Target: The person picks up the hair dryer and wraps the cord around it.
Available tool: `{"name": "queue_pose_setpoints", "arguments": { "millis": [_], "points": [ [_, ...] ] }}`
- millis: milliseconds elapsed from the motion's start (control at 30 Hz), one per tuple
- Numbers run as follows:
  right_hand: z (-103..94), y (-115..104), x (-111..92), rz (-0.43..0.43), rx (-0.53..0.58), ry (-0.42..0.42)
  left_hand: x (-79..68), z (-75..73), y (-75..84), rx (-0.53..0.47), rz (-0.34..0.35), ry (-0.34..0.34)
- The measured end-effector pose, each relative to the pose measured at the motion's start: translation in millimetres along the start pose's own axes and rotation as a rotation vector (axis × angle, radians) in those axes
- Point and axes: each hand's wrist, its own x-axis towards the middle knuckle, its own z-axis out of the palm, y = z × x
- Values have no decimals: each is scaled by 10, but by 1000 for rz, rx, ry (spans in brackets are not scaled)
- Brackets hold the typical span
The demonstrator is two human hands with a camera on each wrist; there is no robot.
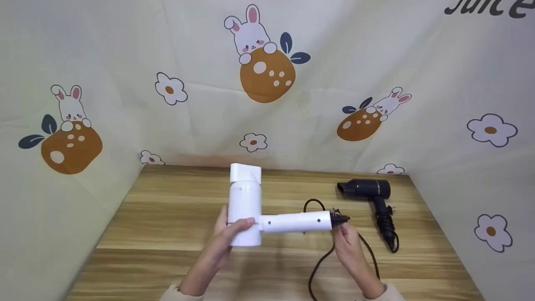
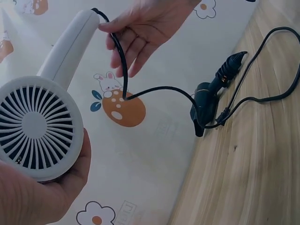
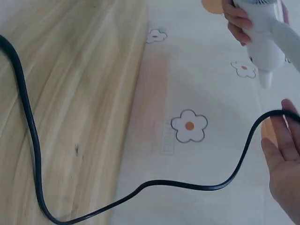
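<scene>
A white hair dryer [image 1: 245, 200] is held up over the table, its handle [image 1: 296, 221] pointing right. My left hand [image 1: 225, 238] grips the barrel near its rear, thumb across the side. The slatted round rear grille [image 2: 35, 124] shows in the left wrist view. My right hand [image 1: 349, 246] is at the handle's end, beside the black ribbed cord sleeve [image 1: 339, 219]. In the right wrist view the black cord [image 3: 187, 186] passes across the extended fingers of that hand, then hangs in a loose curve toward the table.
A black hair dryer [image 1: 368, 189] lies at the back right of the wooden table [image 1: 167, 209], its cord [image 1: 386, 228] wound around the handle. Behind and beside the table hangs a cream cloth [image 1: 200, 125] printed with rabbits, oranges and flowers.
</scene>
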Motion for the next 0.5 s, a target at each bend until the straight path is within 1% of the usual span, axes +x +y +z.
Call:
{"name": "queue_pose_setpoints", "arguments": {
  "millis": [33, 100, 200, 300, 333, 400, 467, 500],
  "points": [
    [10, 11, 1, -27, -27, -7, 0, -6, 0, 1, 3, -2],
    [2, 42, 17, -131, -114, -44, -5, -31, 10, 2, 4, -7],
    [-74, 79, 94, -374, -287, -139, -19, -98, 37, 2, 5, -20],
    [-146, 79, 207, -609, -423, -256, -29, -146, 55, 17, 9, -45],
    [-158, 69, 244, -673, -459, -293, -30, -155, 56, 26, 9, -62],
    [-165, 30, 295, -745, -533, -375, -29, -159, 53, 54, 8, -115],
    [-174, -20, 313, -757, -606, -454, -26, -161, 49, 81, 3, -167],
    [-180, -47, 318, -742, -631, -490, -23, -163, 48, 94, 0, -185]
  ]
}}
